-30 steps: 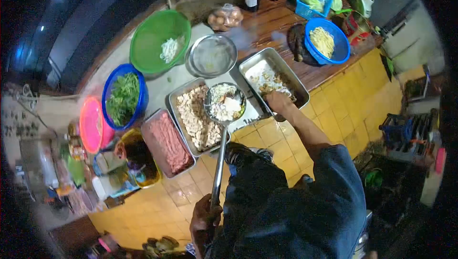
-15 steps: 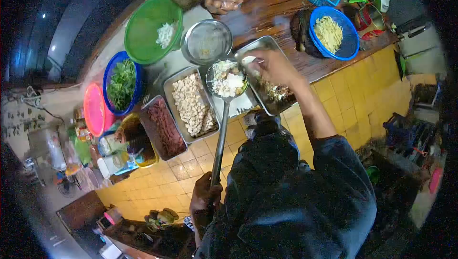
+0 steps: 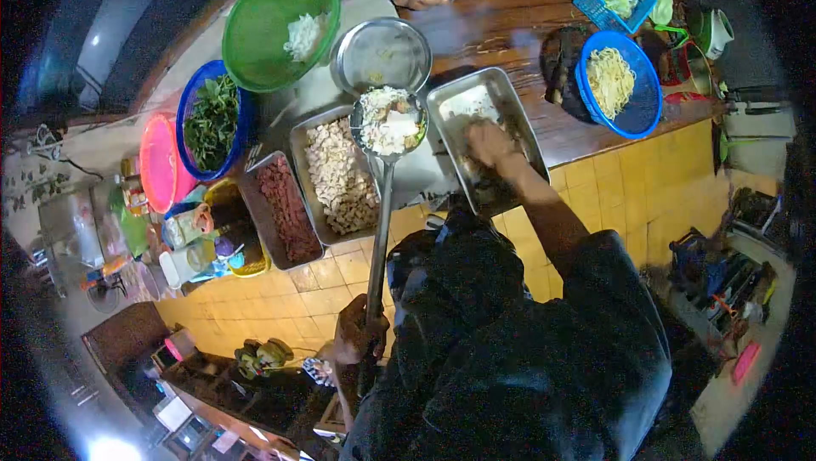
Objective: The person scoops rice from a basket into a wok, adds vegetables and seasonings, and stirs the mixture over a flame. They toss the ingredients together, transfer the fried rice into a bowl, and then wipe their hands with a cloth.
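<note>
My left hand (image 3: 359, 331) is wrapped round the handle of a long metal ladle (image 3: 382, 231). The ladle's bowl carries a heap of chopped food with white bits (image 3: 391, 125), above the edge of a tray of pale diced pieces (image 3: 338, 174). My right hand (image 3: 493, 147) reaches into a metal tray (image 3: 452, 102) with dark and pale bits in it. Its fingers point down into the tray, and whether they hold anything is hidden.
Left of the ladle are a tray of red meat (image 3: 287, 210), a blue basket of greens (image 3: 212, 121), a pink basket (image 3: 161, 164) and a green basket (image 3: 263, 28). A round metal dish (image 3: 382, 49) lies behind. Noodles (image 3: 610, 83) fill a blue basket at right.
My right hand has moved from near the ladle, where a white bit showed at its fingers, down into the metal tray. The view has shifted a little.
</note>
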`<state>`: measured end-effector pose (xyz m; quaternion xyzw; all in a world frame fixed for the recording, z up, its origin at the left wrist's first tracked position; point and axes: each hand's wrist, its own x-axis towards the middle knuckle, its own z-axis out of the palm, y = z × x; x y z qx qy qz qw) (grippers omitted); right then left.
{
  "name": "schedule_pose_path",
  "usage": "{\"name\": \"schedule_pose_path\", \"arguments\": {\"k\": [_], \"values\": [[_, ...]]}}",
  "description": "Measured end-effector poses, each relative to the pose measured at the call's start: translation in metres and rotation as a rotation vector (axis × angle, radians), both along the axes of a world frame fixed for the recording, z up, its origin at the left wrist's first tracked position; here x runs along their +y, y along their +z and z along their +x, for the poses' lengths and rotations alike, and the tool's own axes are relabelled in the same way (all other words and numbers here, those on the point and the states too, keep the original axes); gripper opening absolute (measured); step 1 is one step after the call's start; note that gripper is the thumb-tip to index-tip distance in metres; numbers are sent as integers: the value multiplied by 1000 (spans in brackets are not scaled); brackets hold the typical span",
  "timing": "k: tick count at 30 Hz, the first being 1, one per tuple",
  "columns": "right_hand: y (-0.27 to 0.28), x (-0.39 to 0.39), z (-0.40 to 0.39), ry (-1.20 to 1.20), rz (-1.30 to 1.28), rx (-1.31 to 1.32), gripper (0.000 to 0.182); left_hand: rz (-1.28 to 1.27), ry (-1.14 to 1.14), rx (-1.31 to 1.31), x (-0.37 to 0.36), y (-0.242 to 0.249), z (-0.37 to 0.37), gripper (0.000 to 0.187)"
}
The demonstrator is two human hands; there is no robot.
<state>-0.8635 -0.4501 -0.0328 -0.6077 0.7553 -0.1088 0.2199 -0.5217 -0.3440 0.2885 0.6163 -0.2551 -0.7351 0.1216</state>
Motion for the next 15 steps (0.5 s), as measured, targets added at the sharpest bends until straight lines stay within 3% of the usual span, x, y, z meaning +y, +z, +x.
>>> {"name": "schedule_pose_path", "arguments": {"k": [1, 2, 3, 4, 5, 6, 8, 9, 11, 15], "values": [[68, -4, -6, 331, 33, 264, 21, 42, 63, 9, 3, 0, 2, 24], [74, -14, -11, 262, 169, 172, 16, 67, 68, 8, 7, 1, 5, 24], [-6, -5, -35, 139, -34, 142, 11, -10, 8, -4, 9, 1, 8, 24], [44, -11, -46, 314, -234, 92, 8, -95, -53, -14, 8, 0, 9, 24], [92, -12, -43, 117, -11, -151, 15, -96, -74, -35, 6, 4, 9, 22], [130, -13, -46, 122, -13, -140, 15, -99, -68, -25, 7, 1, 14, 22], [177, -4, -39, -185, 102, -427, 20, -181, -122, -35, 14, -4, 30, 20], [175, 9, -34, -178, 110, -422, 20, -121, -104, 62, 16, -9, 41, 17], [164, 13, -47, -335, -157, -799, 19, -150, -63, 83, 23, -16, 54, 16], [173, 33, -46, -144, -364, -703, 16, -173, -50, 131, 40, -12, 79, 18]]}}
